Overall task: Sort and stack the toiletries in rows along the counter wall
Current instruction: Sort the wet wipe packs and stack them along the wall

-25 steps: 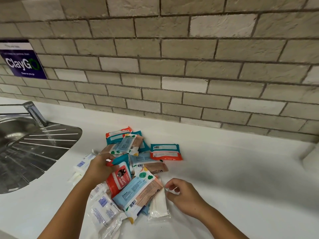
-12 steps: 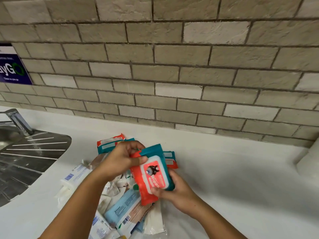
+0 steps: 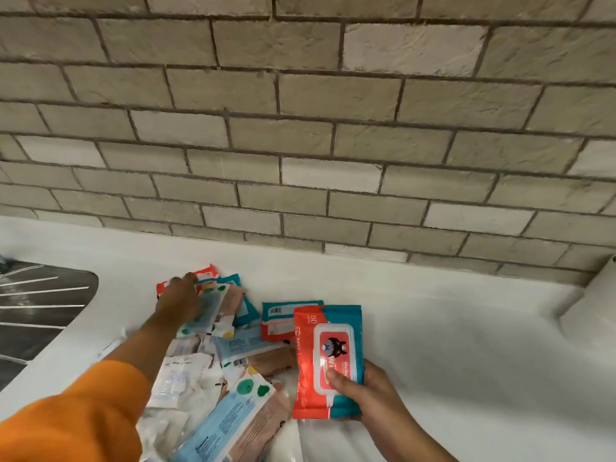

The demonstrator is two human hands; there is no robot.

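Note:
A loose pile of toiletry packs [image 3: 213,361] lies on the white counter [image 3: 466,345]. My right hand [image 3: 370,395] grips a red and teal wet-wipes pack [image 3: 328,358] from below, thumb on its front flap. My left hand [image 3: 180,300] reaches to the far end of the pile and lies on a light blue pack [image 3: 210,311], beside a red and teal pack [image 3: 205,273]. Whether its fingers curl round anything is blurred. Another red and teal pack [image 3: 280,320] lies behind the held one. A light blue and brown pack [image 3: 233,421] sits at the near edge.
A steel sink drainboard [image 3: 36,311] is at the left. The brick wall [image 3: 300,145] runs along the counter's back. A white object [image 3: 593,305] stands at the right against the wall. Bare counter stretches between the pile and that object.
My left hand let go of the red and teal pack and reached to the far end of the pile. My right hand now holds that pack alone, farther right. The view shifted right.

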